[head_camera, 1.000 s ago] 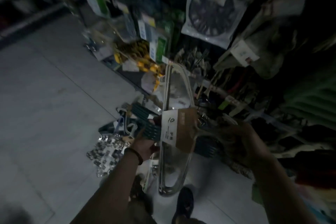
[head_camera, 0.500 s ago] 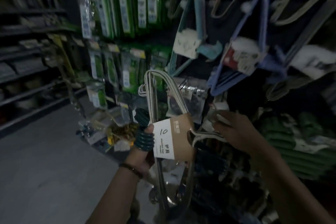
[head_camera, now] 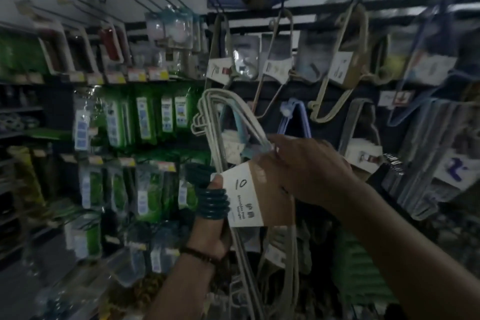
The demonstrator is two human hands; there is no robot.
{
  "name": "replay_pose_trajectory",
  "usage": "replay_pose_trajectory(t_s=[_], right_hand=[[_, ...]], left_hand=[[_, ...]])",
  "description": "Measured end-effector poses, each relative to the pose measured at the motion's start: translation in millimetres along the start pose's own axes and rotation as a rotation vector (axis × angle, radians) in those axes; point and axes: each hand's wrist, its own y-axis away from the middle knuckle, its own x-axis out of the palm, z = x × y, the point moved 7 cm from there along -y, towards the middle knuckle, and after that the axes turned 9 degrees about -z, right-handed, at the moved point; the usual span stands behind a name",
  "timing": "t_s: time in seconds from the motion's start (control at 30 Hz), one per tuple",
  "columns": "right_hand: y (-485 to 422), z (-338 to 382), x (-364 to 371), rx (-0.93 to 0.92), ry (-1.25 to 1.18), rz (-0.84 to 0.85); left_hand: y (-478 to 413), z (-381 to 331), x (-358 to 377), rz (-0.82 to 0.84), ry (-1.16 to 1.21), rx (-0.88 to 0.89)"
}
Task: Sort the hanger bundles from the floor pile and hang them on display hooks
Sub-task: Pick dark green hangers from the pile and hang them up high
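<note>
Pale hanger bundle (head_camera: 228,122) with the "10" label (head_camera: 246,195) is dead centre, up in front of the rack. At 7 o'clock the left hand (head_camera: 210,231) clutches the label's edge, with dark green hangers (head_camera: 213,202) looped at the thumb. At 3 o'clock the right hand (head_camera: 306,171) grips the wires above the label. More hanging bundles (head_camera: 345,67) at 1 o'clock.

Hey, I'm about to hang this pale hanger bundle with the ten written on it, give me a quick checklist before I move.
1. Left hand grips the pale plastic hanger bundle at its white-and-brown paper band: ok.
2. Right hand holds the bundle too: ok.
3. Bundle's hook ends free: cannot tell, the right hand covers them.
4. Left hand carries one bundle only: not ok, dark teal ribbed hangers are in it too.
5. Bare wire display hooks in view, upper left: ok.
</note>
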Motion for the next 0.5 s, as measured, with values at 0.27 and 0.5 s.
replay_pose_trajectory(t_s=[0.27,0.5], right_hand=[[-17.9,-55.3,-18.4,0.404,-0.393,-0.217],[-15.5,-123.3,-62.0,0.550,-0.259,-0.299]], left_hand=[[26.5,-51.4,80.3,0.232,-0.280,0.260],[65.2,-137.5,153.5,0.434,-0.586,0.797]])
